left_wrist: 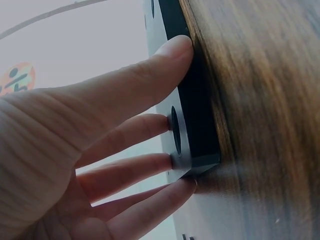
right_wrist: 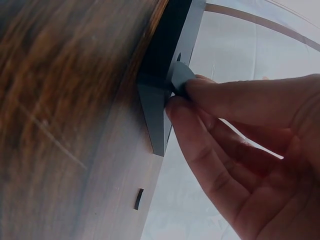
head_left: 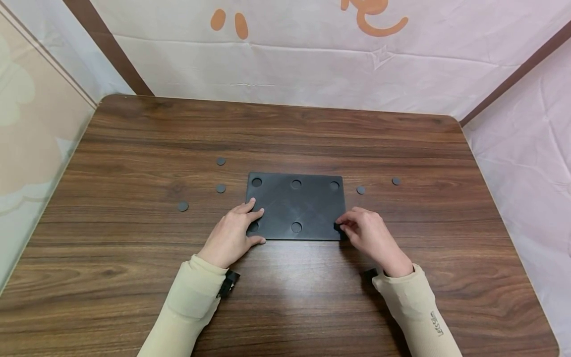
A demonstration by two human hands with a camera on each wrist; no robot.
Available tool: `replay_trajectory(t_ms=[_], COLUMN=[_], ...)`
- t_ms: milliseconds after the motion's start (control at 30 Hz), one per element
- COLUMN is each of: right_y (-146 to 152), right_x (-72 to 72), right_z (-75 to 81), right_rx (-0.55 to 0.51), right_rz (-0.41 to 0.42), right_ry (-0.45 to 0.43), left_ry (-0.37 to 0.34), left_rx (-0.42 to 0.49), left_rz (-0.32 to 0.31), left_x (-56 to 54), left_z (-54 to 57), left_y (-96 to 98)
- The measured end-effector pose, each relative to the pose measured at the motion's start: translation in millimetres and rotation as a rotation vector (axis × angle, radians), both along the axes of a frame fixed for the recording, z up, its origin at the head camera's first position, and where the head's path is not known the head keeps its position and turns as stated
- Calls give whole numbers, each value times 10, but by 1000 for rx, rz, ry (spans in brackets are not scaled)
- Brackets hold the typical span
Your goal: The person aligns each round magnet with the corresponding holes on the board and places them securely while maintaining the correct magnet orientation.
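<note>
A black rectangular board (head_left: 316, 206) with round recesses lies flat on the table. My left hand (head_left: 231, 235) rests at its near left corner, fingers spread and fairly straight. In the left wrist view the thumb touches the board's front side (left_wrist: 197, 105), while fingertips press on its top and left end. Between thumb and fingers, my right hand (head_left: 369, 234) pinches a small dark disc (right_wrist: 182, 77). That disc is tilted, right at the board's near right corner; the fingers cover part of it.
On the wooden table (head_left: 285, 302), three grey discs lie left of the board, including a far one (head_left: 220, 161) and an outer one (head_left: 183, 206). To the right lie a closer disc (head_left: 361, 190) and a farther disc (head_left: 396, 181). Fabric walls (head_left: 312, 74) stand beyond the table.
</note>
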State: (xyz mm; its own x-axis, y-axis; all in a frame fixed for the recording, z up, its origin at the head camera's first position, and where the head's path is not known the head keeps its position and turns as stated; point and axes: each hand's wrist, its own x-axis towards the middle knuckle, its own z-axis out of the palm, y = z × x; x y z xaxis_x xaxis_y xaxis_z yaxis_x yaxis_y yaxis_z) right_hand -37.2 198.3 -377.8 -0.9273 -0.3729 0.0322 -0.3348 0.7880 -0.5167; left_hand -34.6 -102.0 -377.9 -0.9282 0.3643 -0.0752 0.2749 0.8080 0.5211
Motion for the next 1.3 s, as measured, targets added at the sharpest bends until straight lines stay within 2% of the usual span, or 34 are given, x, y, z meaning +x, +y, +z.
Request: replay_trajectory(t_ms=[700, 967, 1300], right_y=[-32, -31, -22], right_x=[-5, -3, -28], right_z=[-22, -21, -25], right_rx=[0, -10, -2], right_rz=[13, -10, 4], right_ry=[52, 13, -15], left_ry=[3, 10, 1], left_rx=[2, 1, -2], left_rz=[2, 2, 1], left_x=[-4, -5, -5], left_z=[4, 3, -1], left_y=[-5, -1, 2])
